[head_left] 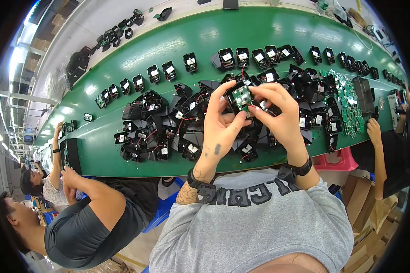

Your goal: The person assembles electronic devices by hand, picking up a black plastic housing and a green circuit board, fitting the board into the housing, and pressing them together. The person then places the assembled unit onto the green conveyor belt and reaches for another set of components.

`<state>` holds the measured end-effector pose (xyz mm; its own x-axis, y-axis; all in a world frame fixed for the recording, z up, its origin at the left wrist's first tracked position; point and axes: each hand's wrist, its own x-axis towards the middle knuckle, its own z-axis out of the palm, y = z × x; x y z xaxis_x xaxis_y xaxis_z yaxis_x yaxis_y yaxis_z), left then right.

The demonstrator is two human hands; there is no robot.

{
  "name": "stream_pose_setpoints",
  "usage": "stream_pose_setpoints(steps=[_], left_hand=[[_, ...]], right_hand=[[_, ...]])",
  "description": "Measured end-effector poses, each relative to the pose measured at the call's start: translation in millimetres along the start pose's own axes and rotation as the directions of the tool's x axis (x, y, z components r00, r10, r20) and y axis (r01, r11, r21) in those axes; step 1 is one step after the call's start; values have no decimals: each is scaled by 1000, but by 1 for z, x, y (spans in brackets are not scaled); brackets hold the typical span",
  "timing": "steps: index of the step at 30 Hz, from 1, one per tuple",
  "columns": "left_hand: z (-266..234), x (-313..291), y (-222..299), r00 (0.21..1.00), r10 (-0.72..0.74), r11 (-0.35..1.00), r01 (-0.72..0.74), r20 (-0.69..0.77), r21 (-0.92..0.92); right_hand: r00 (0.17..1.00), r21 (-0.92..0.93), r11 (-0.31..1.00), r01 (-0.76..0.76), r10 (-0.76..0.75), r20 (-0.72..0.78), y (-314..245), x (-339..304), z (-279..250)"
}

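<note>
In front of my chest, above the green workbench (159, 170), I hold a small black plastic housing (231, 101) with a green circuit board (242, 95) at its open side. My left hand (219, 132) is closed round the housing's left and lower side, its thumb near the board's lower edge. From the right, my right hand (281, 113) is closed with thumb and fingertips at the board's right edge. A red wire shows by these fingertips; which part they pinch is hard to make out. Beneath both hands spreads a heap of black housings (193, 148) with red wires.
Beyond the heap, black housings (153, 73) stand in a curved row. Loose green circuit boards (350, 111) lie at the right beside a black tray (363, 93). Co-workers sit at the left and right; a pink stool (335, 160) is under the bench edge.
</note>
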<state>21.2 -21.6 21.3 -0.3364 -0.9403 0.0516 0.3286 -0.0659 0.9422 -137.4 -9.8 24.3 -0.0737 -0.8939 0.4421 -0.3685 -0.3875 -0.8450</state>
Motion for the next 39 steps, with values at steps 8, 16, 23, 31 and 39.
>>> stream_pose_setpoints(steps=[8, 16, 23, 31, 39], left_hand=[[8, 0, -3, 998, 51, 999, -52, -35, -11], [16, 3, -15, 955, 278, 957, -267, -102, 110], [9, 6, -26, 841, 533, 778, -446, -89, 443], [7, 6, -25, 744, 666, 574, -551, 46, 606], [5, 6, -23, 743, 667, 560, -544, 49, 625]], right_hand=[[995, 368, 930, -5, 43, -93, 15, -18, 11], [931, 700, 682, -212, 359, -68, 1, -14, 17], [892, 635, 666, -391, 444, 84, 5, -17, 18], [885, 645, 639, -419, 446, 132, 6, -16, 15], [901, 630, 665, -400, 410, 140, 6, -15, 11]])
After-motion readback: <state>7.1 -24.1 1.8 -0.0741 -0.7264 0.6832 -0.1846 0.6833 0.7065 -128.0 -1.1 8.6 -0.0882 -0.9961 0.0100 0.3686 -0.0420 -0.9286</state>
